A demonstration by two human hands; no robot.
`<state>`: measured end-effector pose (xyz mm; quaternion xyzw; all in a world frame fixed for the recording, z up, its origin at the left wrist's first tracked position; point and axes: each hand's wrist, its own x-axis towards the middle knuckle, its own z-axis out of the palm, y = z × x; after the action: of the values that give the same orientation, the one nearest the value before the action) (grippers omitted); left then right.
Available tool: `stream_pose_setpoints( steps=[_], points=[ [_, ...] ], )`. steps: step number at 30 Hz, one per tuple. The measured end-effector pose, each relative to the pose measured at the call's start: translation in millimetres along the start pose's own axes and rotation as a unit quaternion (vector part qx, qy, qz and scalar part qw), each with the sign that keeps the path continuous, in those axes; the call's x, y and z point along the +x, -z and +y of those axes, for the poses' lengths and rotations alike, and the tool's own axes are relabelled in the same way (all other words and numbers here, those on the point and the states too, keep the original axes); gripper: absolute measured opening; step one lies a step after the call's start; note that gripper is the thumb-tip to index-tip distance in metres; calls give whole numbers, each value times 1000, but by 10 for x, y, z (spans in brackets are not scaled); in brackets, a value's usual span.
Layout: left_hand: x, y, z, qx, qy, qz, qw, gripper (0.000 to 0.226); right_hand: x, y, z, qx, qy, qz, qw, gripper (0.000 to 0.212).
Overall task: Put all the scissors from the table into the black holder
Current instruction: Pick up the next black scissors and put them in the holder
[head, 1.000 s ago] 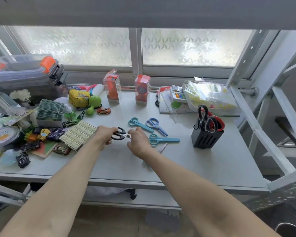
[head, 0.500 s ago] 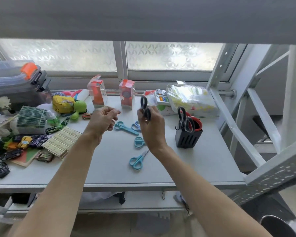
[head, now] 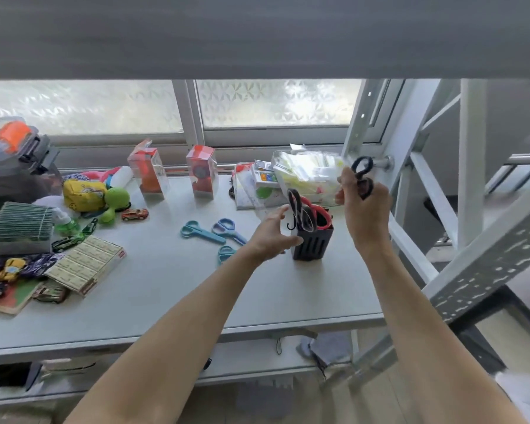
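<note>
While the right hand [head: 366, 203] holds the black scissors [head: 362, 178] up in the air, the black holder [head: 312, 243] sits on the table [head: 172, 289] below it and a bit to the left. The fingers are closed tight around the scissors. The handle loops stick up out of the fist, so the scissors stand nearly straight up. The blades are hidden behind the hand, and they likely point down. This hand is the one to drop them in, down and left.

The left hand [head: 270, 237] is right beside the holder with its fingers spread apart, holding nothing. I think it is there to keep the holder from tipping.

Three blue scissors [head: 202, 231] still lie flat on the table, left of the holder.
</note>
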<state>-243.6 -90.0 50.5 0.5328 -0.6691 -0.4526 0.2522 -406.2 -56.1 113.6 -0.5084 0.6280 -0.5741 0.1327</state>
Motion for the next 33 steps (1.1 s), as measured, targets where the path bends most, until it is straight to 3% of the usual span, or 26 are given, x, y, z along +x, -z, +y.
stream_pose_setpoints(
  steps=[3, 7, 12, 17, 22, 28, 33],
  points=[
    [77, -70, -1, 8, 4, 3, 1000, 88, 27, -6, 129, -23, 2, -30, 999, 46],
    [122, -107, -13, 2, -6, 1, 1000, 69, 54, -95, 268, -83, 5, -100, 991, 33],
    [136, -109, 3, 2, -13, 20, 1000, 60, 104, -169, 370, -77, -31, -195, 977, 35],
    [120, -142, -3, -6, -19, 27, 999, 59, 155, -156, 352, -101, -31, -240, 965, 33],
    [99, -161, -14, -13, -28, 37, 999, 57, 69, -125, 313, -100, -10, -220, 970, 71],
    [33, 49, -183, 23, 0, 27, 999, 78, -59, -33, 251, -116, 16, -166, 979, 57],
    [-239, 548, -430, 82, 35, 79, 993, 44, -355, -32, 57, -92, 122, 32, 988, 34]
  ],
)
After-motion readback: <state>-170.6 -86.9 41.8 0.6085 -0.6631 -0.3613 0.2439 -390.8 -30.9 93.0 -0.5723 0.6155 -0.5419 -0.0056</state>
